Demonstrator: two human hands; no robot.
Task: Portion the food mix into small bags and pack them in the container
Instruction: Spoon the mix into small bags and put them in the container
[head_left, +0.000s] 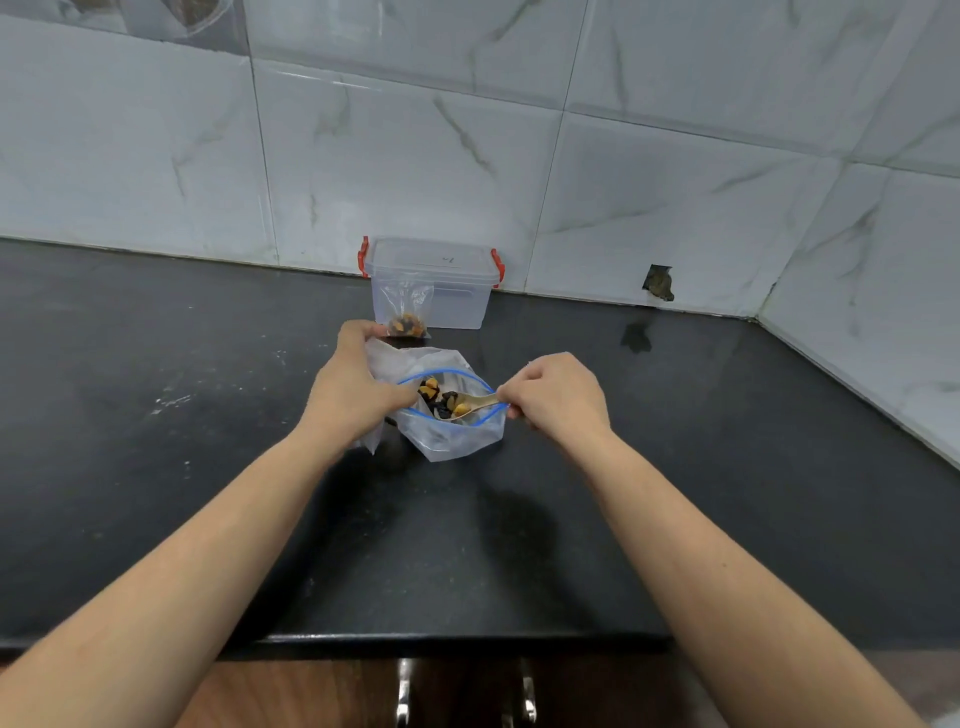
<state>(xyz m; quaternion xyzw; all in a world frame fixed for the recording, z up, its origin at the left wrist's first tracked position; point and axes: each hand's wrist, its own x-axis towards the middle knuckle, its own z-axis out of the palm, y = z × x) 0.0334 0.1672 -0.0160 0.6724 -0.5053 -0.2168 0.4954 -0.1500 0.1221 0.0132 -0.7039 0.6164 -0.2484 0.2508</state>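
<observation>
Head view looks down on a clear zip bag (451, 422) with a blue seal rim, standing open-mouthed on the black counter (208, 467) near its middle. Its mouth gapes upward, and the long axis of the opening runs left to right between the two hands. Inside the mouth lie dark and orange pieces of food mix (441, 400). A pale spoon (475, 402) lies across the opening, bowl toward the left and loaded with mix, handle pointing right. The right hand (558, 397) pinches that handle at the bag's right rim, fingers curled. The left hand (353, 384) grips the bag's left side together with crumpled clear plastic (382, 358). Just behind, one small filled bag (406, 312) stands upright against the front of one clear container (434, 283) with two red latches, set at the tiled wall (519, 156).
</observation>
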